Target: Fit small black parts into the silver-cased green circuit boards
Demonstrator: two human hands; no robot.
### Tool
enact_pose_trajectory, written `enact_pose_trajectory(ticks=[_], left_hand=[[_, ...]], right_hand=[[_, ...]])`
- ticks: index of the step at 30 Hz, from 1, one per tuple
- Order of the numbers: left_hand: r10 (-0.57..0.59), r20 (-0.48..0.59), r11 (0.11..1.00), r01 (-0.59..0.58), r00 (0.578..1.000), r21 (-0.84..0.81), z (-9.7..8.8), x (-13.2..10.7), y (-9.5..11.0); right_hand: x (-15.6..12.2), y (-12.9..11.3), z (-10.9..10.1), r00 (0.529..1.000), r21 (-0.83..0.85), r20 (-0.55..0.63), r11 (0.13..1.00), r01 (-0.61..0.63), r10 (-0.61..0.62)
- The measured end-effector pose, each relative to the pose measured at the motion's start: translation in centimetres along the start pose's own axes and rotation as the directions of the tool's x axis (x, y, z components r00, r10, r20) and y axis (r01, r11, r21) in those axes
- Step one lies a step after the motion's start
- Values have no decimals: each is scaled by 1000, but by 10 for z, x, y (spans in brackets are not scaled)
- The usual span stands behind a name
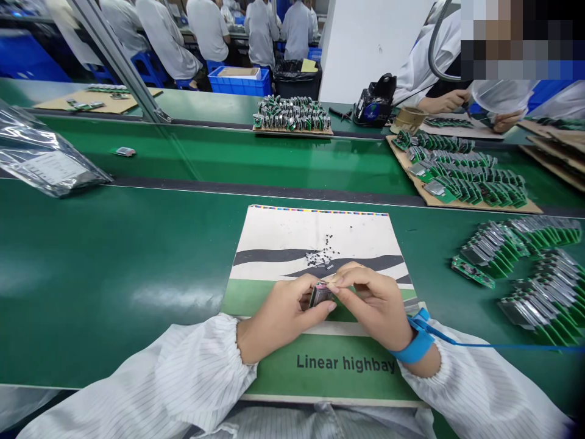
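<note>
Green assembly-line benches (183,152) run in rows, with a white pillar (370,49), blue stools (148,68) and white-smocked workers (208,30) beyond.

- You hold a small boxy module (321,294) tilted between both hands.
- Its edges look silvery, around a dark face with a small reddish mark.
- Your left hand (280,321) grips one side, and your right hand (373,302) pinches the other.
- Your fingers hide the finer detail.
</note>
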State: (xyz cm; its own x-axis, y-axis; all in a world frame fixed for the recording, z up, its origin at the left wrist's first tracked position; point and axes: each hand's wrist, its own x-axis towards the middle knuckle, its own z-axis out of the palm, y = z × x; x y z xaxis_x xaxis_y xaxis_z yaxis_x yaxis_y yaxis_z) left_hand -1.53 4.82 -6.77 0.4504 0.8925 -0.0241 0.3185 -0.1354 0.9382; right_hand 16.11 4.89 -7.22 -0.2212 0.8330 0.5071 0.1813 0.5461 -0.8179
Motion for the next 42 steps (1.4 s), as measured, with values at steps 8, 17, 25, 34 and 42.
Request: enact_pose_trajectory(ticks=[8,17,25,34,42], left_hand=[[5,-2,1000,-5,1000,-2,1,0,-2],[9,-9,999,-9,1000,43,0,0,0],[70,-24,997,-69,997,35,1,-1,0],[142,-36,971,-132,989,198,1,-4,-5],[276,-36,908,-248,961,337,2,-6,-5]], right_hand=[[0,0,2,1000,-8,-14,1000,-14,13],[-2,0,0,998,-54,42,998,38,-36],[-6,3,1,996,144,66,988,-61,52],[-7,5,3,996,116,55,991,-71,65],[-7,6,4,998,155,61,987,-44,35]])
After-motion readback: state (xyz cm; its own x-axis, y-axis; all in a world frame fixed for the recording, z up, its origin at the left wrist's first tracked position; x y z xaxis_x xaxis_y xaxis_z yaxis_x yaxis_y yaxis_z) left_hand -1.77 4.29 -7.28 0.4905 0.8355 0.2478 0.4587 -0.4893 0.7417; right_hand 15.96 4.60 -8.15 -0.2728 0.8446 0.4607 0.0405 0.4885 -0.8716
